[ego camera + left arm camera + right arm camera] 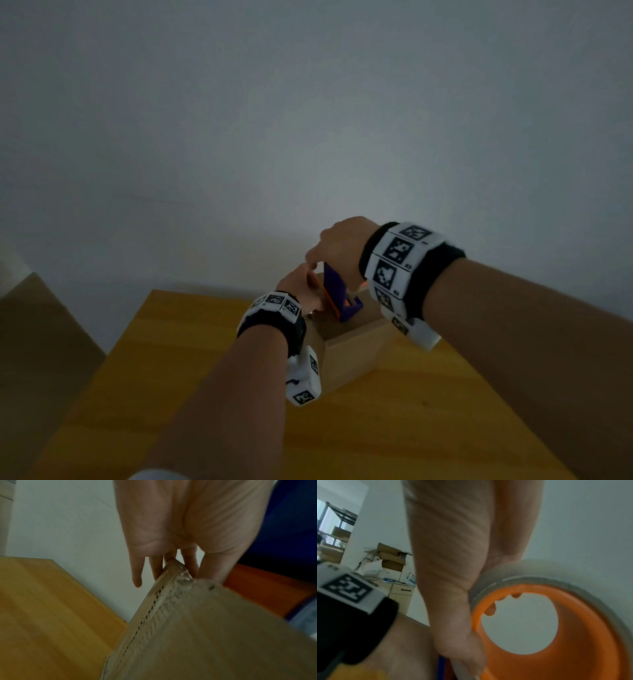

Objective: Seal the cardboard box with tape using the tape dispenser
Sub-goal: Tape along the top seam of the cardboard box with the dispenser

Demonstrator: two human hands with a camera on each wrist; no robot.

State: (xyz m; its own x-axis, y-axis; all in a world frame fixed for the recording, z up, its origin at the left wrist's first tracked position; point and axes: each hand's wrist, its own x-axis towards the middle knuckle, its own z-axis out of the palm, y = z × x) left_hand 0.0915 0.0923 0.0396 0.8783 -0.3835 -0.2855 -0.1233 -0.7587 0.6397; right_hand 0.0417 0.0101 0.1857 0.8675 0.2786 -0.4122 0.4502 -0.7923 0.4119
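A small cardboard box (pixel 352 349) stands on the wooden table (pixel 171 359). The blue and orange tape dispenser (pixel 337 294) stands tilted on the box's top. My right hand (pixel 337 245) grips it from above. In the right wrist view my right hand (pixel 453 561) wraps round the clear tape roll (pixel 488 577) on the orange hub (pixel 590 628), with fingertips showing through the hub's hole. My left hand (pixel 299 284) rests at the box's far left corner. The left wrist view shows its straight fingers (pixel 156 566) behind the taped corner of the box (pixel 205 628) and the thumb on top.
A plain white wall (pixel 308 120) rises right behind the table's far edge. The table (pixel 42 608) stretches left of the box. Far off in the right wrist view are open cardboard boxes (pixel 390 555), a metal shelf (pixel 339 520) and a low cabinet (pixel 400 595).
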